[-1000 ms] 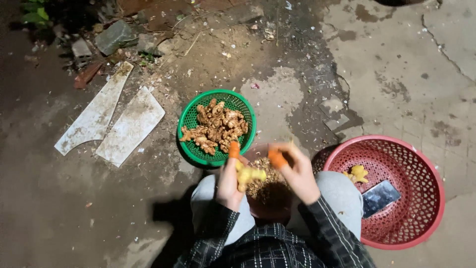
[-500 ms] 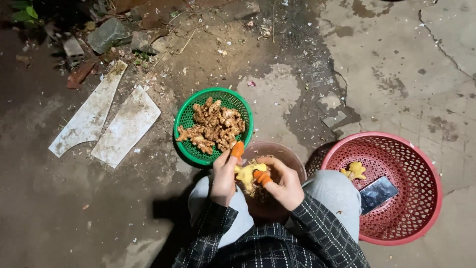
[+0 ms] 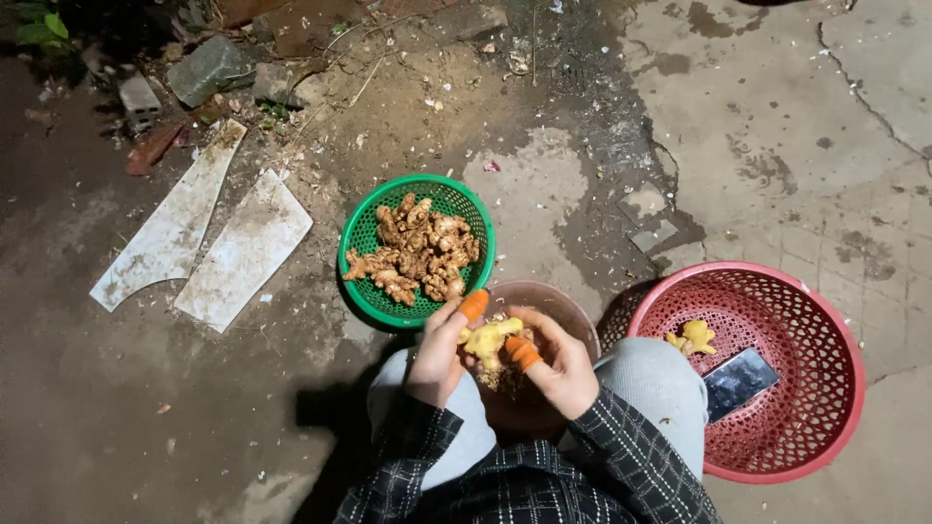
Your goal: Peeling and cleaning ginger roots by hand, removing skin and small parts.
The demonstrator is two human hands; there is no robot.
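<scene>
— What do my hands hold, seen from the head camera?

— Your left hand [image 3: 439, 357] and your right hand [image 3: 560, 367] both close around one yellow peeled root piece [image 3: 488, 339], over the brown bowl [image 3: 555, 303] between your knees. The left grip wraps the piece from the side, and its thumb wears an orange cover [image 3: 474, 305]. The right grip presses the piece with an orange-covered finger [image 3: 521, 353].

— And around me?

— The green basket [image 3: 365, 233] with unpeeled brown roots [image 3: 417, 250] stands just beyond the bowl, touching it. To your right, the red basket [image 3: 821, 328] holds one more yellow piece [image 3: 691, 338] and a dark phone [image 3: 738, 381]. Two pale broken slabs [image 3: 204, 235] lie on the ground, well apart to the left.
</scene>
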